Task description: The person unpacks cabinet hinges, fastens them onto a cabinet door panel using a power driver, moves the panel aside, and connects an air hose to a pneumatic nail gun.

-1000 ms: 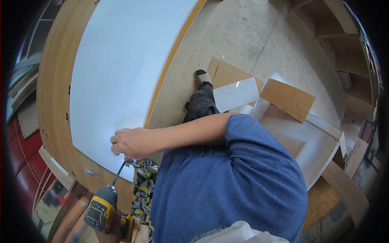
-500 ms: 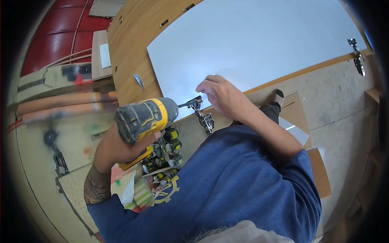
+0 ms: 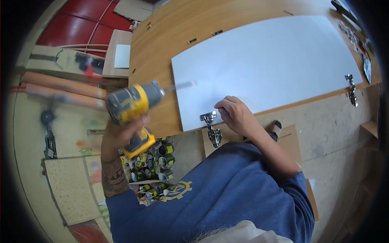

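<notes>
My left hand (image 3: 129, 131) is wrapped round the grip of a yellow and black cordless drill (image 3: 131, 103). The drill's bit (image 3: 182, 86), smeared by motion, points right over the left edge of a white panel (image 3: 263, 69). My right hand (image 3: 237, 115) rests by the panel's near edge with its fingers curled in; what they hold, if anything, is hidden. Just left of those fingers a metal cabinet hinge (image 3: 209, 118) sits on the panel, its arm hanging past the edge. Another hinge (image 3: 351, 89) is at the panel's right end.
Under the panel is a wooden worktable (image 3: 156, 81) with small dark fittings (image 3: 192, 41) on it. Several hinges and loose metal parts (image 3: 352, 36) lie at the far right. Used cans (image 3: 164, 162) stand below on the left. My foot (image 3: 276, 128) shows beneath the right arm.
The drill has come away from the left hinge and now sits up and to the left of it. My right hand stays close beside the hinge. The whole view has shifted.
</notes>
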`<action>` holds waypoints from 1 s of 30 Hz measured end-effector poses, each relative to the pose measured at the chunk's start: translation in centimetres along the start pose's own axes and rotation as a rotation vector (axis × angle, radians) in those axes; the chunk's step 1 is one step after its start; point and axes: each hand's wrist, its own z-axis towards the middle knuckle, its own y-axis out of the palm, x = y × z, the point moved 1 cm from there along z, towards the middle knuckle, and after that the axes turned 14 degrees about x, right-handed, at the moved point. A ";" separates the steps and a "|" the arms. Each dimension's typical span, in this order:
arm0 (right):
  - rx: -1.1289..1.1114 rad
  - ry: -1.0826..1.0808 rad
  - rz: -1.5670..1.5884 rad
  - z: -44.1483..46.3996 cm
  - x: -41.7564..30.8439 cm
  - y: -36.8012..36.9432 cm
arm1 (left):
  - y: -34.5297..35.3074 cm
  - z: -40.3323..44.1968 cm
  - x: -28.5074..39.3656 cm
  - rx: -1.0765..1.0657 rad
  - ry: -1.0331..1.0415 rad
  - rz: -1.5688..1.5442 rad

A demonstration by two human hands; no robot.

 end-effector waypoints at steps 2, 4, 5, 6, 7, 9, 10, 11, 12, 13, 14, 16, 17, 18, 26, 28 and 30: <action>-0.008 -0.042 0.006 0.2 0.0 0.1 | -0.1 2.4 -1.8 0.107 0.153 -0.121; -0.029 0.017 0.013 0.5 -0.3 0.0 | 0.2 4.6 -2.2 0.316 0.214 -0.257; -0.031 0.002 0.001 0.6 -0.5 0.0 | 0.6 5.9 -3.5 0.326 0.223 -0.272; -0.042 0.018 0.014 0.7 -0.7 -0.1 | 1.5 7.6 -5.4 0.377 0.236 -0.418; -0.045 0.041 0.020 0.6 -0.6 -0.4 | 2.9 9.4 -7.2 0.413 0.252 -0.568; -0.015 0.006 0.023 0.3 0.3 0.1 | 5.0 12.1 -12.0 0.406 0.273 -0.671; 0.002 -0.023 0.046 0.0 0.8 0.2 | 6.2 13.5 -13.9 0.406 0.271 -0.756; 0.017 -0.078 0.041 -0.2 1.1 0.2 | 7.4 14.5 -15.3 0.454 0.175 -0.831; 0.032 -0.132 0.033 -0.2 1.0 0.1 | 8.2 15.2 -16.9 0.493 0.072 -0.897; 0.017 -0.066 0.071 -0.3 0.9 -0.1 | 8.9 16.2 -18.6 0.512 0.074 -0.948; -0.002 -0.001 0.121 -0.4 0.9 -0.4 | 8.7 16.3 -19.9 0.546 0.067 -0.905; -0.034 0.123 0.163 -0.3 0.2 -1.5 | 8.9 17.3 -21.6 0.654 0.242 -0.814; -0.031 0.240 0.220 -0.3 0.2 -2.2 | 9.4 17.2 -21.4 0.701 0.288 -0.791; -0.013 0.246 0.192 -0.4 0.1 -3.4 | 9.4 16.6 -20.3 0.704 0.270 -0.815; 0.499 0.129 -0.218 1.6 0.6 -20.8 | 10.3 14.0 -18.4 0.747 0.106 -0.762; 0.655 0.095 -0.458 2.6 1.6 -26.9 | 10.7 13.2 -18.9 0.760 0.013 -0.764; 0.862 0.133 -0.690 2.9 2.8 -32.9 | 11.5 11.4 -19.1 1.005 0.229 -0.569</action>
